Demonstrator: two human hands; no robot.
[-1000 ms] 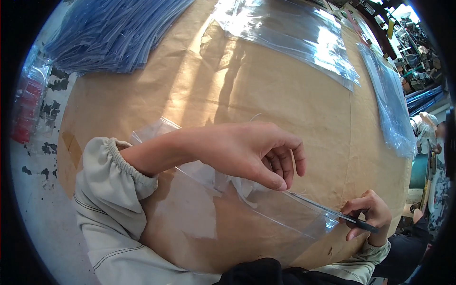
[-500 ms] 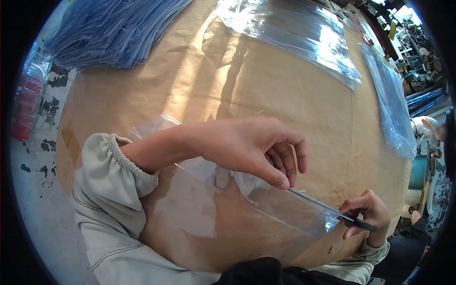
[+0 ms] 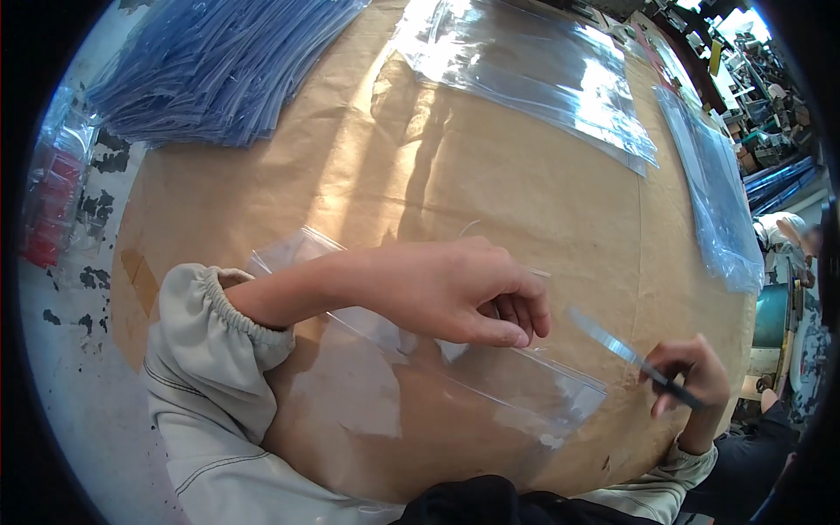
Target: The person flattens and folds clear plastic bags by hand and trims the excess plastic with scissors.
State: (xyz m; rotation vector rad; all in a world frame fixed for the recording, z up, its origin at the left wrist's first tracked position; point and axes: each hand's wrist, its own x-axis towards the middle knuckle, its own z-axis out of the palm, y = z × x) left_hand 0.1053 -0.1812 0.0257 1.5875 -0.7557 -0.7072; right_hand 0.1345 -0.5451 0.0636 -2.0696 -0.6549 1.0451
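A clear plastic bag (image 3: 516,389) lies flat on the brown paper in front of me, its far edge running beneath my left wrist. My left hand (image 3: 455,293) reaches across it, thumb and curled fingers pinched together at the bag's upper edge. Part of that edge is hidden under the hand. To the right, my right hand (image 3: 691,376) is closed around the black handle of a knife (image 3: 612,343). The blade, smeared by motion, points up and left, apart from the bag.
Brown paper (image 3: 542,210) covers the table. A thick pile of bluish plastic strips (image 3: 219,79) lies at the back left, with flat clear plastic sheets (image 3: 534,61) at the back. More clear plastic (image 3: 713,192) rests along the right edge. Another person (image 3: 783,236) is at far right.
The knife has lifted off the bag's edge, its blade swinging clear of my left thumb. My right hand has shifted slightly right. The left hand sits slightly lower in view at the bag's edge.
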